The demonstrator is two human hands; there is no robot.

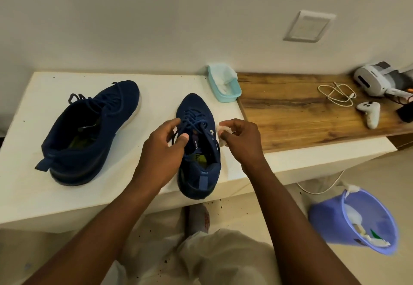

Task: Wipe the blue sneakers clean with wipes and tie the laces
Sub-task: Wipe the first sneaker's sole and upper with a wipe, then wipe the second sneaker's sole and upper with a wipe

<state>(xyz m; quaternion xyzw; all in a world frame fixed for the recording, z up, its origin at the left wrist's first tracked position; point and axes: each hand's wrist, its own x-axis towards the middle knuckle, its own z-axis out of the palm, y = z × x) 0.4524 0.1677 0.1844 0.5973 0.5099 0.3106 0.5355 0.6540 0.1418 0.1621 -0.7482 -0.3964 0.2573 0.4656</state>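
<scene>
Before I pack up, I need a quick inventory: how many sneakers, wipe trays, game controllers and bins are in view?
Blue sneakers: 2, the left sneaker and the right sneaker
Wipe tray: 1
Controller: 1
Bin: 1
Total: 5

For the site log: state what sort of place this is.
Probably a room in a home or small office: a wooden desk top holds a headset, a game controller and a cable, and a waste bin stands on the floor.
</scene>
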